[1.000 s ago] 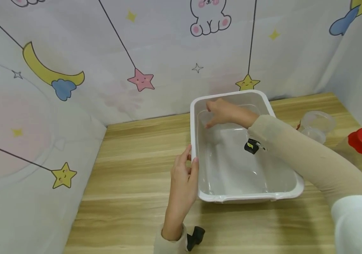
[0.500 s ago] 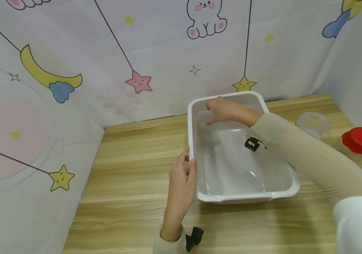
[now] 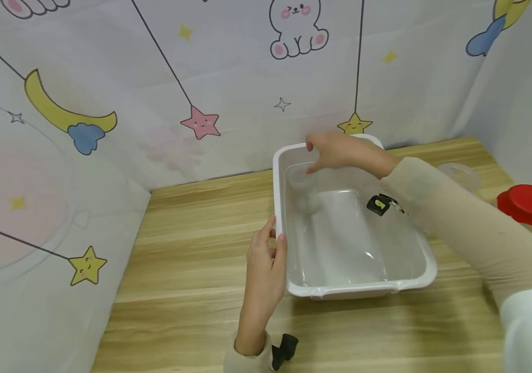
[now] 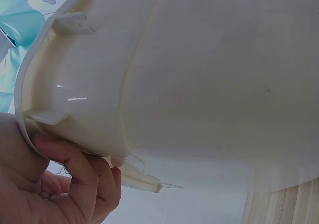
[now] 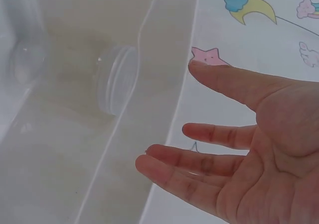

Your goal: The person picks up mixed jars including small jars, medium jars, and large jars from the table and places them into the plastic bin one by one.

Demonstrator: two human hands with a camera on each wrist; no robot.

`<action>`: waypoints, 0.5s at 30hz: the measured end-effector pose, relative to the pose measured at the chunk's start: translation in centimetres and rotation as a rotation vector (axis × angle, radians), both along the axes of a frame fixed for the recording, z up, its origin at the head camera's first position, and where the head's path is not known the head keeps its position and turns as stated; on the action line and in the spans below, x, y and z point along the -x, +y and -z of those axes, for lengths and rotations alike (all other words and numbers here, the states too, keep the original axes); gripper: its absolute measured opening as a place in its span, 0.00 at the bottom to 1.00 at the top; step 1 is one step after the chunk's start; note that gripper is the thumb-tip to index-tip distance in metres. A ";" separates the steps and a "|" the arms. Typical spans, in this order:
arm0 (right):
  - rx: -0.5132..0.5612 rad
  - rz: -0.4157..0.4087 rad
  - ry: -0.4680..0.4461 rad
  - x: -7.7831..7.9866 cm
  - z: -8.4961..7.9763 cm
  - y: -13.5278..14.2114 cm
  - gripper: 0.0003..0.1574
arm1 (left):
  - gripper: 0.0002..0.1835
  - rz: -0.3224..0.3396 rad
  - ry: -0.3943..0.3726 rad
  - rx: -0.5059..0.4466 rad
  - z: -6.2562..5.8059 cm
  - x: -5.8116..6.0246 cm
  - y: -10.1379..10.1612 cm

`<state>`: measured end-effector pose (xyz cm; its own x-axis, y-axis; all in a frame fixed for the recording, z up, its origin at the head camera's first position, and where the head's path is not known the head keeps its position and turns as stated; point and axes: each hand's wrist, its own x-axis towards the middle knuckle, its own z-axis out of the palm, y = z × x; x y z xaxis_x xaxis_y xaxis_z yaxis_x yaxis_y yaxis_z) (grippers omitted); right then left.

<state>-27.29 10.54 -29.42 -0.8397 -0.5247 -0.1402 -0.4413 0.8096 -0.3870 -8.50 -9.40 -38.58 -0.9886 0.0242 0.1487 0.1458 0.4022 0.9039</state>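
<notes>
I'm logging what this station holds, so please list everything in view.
white bin: one, white, table centre
clear container: one, colourless, bin's far left corner
clear round piece: one, colourless, right of bin
red lid: one, red, far right
table: one, wood-toned, below
wall cloth: count unclear, printed white, around table
wrist gear: two, black, one per wrist
sleeves: beige on both forearms, white upper right
left hand: one, bare, gripping bin's left rim
right hand: one, bare, over bin's far end
</notes>
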 end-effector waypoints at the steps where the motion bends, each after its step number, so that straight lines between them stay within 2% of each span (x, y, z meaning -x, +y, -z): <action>1: -0.001 0.000 0.009 0.0 -0.2 0.2 0.32 | 0.26 -0.001 0.000 0.000 0.0 0.0 0.0; 15: 0.064 0.042 0.025 -1.1 -3.1 2.7 0.29 | 0.26 -0.006 -0.010 -0.011 -0.1 -0.1 0.2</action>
<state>-26.15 13.26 -26.31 -0.8639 -0.4964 -0.0859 -0.4180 0.8014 -0.4278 -8.39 -9.18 -38.45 -0.9901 0.0169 0.1391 0.1345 0.3931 0.9096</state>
